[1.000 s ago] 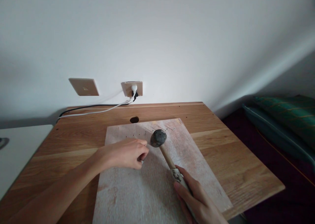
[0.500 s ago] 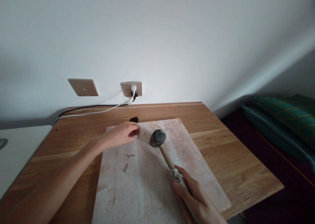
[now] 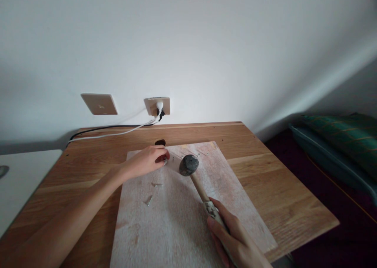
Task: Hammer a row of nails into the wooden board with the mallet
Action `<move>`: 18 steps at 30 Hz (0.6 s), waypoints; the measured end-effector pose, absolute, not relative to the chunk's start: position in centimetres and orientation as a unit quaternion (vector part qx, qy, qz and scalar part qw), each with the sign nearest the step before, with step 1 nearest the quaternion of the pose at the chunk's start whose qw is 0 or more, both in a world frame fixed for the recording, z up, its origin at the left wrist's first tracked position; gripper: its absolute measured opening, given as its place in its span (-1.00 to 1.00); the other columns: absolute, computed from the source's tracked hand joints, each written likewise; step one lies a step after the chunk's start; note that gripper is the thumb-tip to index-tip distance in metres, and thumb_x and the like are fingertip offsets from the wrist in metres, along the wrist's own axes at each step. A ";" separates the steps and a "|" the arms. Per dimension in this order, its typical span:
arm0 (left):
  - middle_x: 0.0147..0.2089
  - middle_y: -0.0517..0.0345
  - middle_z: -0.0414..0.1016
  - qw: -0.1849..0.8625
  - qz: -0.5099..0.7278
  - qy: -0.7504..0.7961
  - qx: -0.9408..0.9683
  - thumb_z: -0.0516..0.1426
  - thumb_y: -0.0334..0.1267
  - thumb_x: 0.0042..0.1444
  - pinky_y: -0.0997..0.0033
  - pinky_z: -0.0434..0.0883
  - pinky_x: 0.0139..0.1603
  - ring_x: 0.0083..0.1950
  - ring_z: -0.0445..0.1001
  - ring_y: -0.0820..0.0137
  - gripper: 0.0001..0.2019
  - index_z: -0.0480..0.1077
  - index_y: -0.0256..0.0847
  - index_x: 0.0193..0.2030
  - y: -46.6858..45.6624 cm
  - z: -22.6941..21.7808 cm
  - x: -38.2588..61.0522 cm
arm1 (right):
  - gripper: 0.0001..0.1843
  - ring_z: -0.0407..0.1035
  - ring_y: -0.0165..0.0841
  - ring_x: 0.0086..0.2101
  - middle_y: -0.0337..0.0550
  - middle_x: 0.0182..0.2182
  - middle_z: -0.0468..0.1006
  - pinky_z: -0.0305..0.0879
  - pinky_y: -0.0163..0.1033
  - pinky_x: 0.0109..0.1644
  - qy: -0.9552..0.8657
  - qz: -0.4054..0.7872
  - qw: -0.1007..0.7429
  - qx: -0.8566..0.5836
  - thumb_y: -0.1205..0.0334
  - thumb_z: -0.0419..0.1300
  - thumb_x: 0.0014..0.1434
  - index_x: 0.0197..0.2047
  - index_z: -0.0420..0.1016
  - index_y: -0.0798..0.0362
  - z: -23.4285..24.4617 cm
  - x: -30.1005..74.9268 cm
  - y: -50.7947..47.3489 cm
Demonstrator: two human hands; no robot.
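Note:
My right hand [image 3: 231, 236] is wrapped round the taped handle of a rubber mallet [image 3: 189, 165]. Its black head hovers over or rests on the far part of a whitish worn board [image 3: 188, 217]; I cannot tell which. At the board's far left, my left hand [image 3: 151, 158] is closed in a pinch on a small silver nail [image 3: 165, 162], mostly hidden by the fingers. Two loose nails lie nearer me, one a nail [image 3: 158, 185] lying sideways and the other a slanted nail [image 3: 149, 200]. Along the far edge, several small nails [image 3: 207, 154] show to either side of the mallet head.
Under the board is a wooden tabletop [image 3: 282, 193] with a round cable hole [image 3: 160, 143]. White and black cables [image 3: 118, 134] run across its back left to a wall socket [image 3: 157, 106]. A white surface [image 3: 26, 181] adjoins on the left; green cushions [image 3: 344, 150] lie at right.
The fingers of my left hand have shifted slightly right with the nail. The nearer loose nail, blurred before, now shows sharply. My right hand and the mallet have hardly moved.

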State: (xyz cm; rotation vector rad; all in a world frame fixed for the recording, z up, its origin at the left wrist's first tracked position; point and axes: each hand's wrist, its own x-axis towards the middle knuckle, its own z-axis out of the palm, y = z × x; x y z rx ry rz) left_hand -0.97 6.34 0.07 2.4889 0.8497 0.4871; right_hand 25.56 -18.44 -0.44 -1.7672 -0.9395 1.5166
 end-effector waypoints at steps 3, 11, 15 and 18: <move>-0.16 0.12 0.58 0.233 0.185 0.311 0.903 0.15 -0.45 0.20 0.37 0.39 -0.14 -0.18 0.56 0.32 -0.83 0.53 -0.17 -0.14 6.3 0.1 -0.8 | 0.00 0.14 -0.46 -0.70 -0.41 -0.62 0.32 0.05 -0.40 -0.70 -0.345 0.567 0.308 -0.682 -0.43 0.23 0.23 0.51 0.15 0.00 -0.3 25.5 -18.4; -0.28 0.18 0.59 0.288 0.222 0.332 0.871 0.18 -0.49 0.13 0.41 0.36 -0.21 -0.28 0.53 0.37 -0.83 0.54 -0.19 -0.20 6.2 0.0 -0.4 | 0.05 0.11 -0.46 -0.69 -0.45 -0.66 0.25 0.06 -0.41 -0.68 -0.355 0.568 0.303 -0.678 -0.48 0.21 0.21 0.52 0.15 0.04 0.1 25.2 -18.1; -0.30 0.19 0.57 0.317 0.242 0.343 0.851 0.17 -0.51 0.05 0.44 0.34 -0.25 -0.30 0.49 0.40 -0.82 0.54 -0.21 -0.27 6.2 -0.3 -0.2 | 0.00 0.05 -0.50 -0.71 -0.46 -0.69 0.26 0.01 -0.44 -0.68 -0.393 0.575 0.291 -0.656 -0.43 0.16 0.29 0.52 0.12 0.08 0.9 24.7 -17.1; -0.32 0.22 0.54 0.336 0.251 0.355 0.835 0.15 -0.52 -0.01 0.46 0.31 -0.29 -0.34 0.45 0.42 -0.81 0.53 -0.21 -0.30 6.1 -0.4 0.0 | -0.05 0.02 -0.52 -0.71 -0.48 -0.70 0.26 0.01 -0.46 -0.67 -0.414 0.582 0.290 -0.637 -0.35 0.15 0.34 0.52 0.10 0.14 1.6 24.3 -16.1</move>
